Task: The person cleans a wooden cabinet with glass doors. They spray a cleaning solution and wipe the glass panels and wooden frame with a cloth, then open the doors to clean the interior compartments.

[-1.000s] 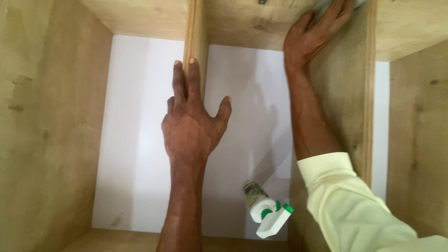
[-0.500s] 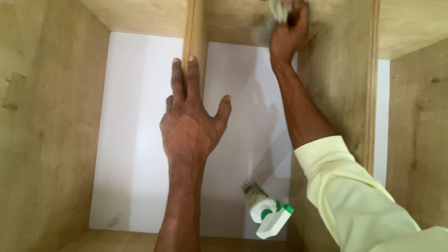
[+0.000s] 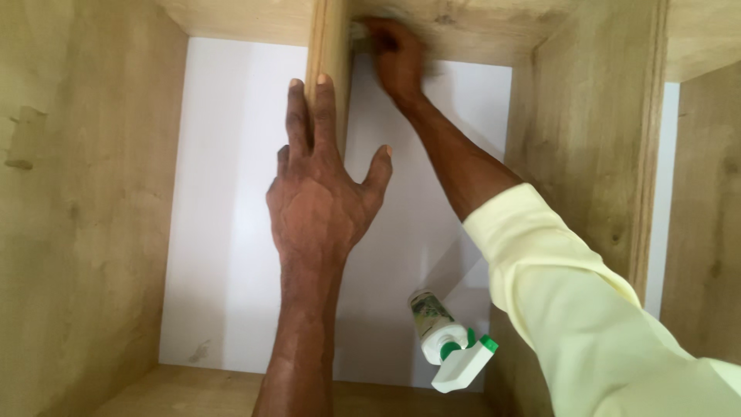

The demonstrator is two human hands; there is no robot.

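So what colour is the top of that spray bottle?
The spray bottle has a white top with green parts, seen in the head view.

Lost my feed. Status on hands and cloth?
Left hand flat on divider, open. Right hand presses cloth into top corner. Spray bottle below, clear.

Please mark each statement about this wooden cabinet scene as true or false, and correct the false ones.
1. The left hand rests on the front edge of the wooden divider. True.
2. The right hand is at the top corner beside the divider. True.
3. The spray bottle is held in the left hand. False: no hand touches it; it sits low in the compartment.
4. The right arm wears a dark blue sleeve. False: the sleeve is pale yellow.
5. The back panel is white. True.
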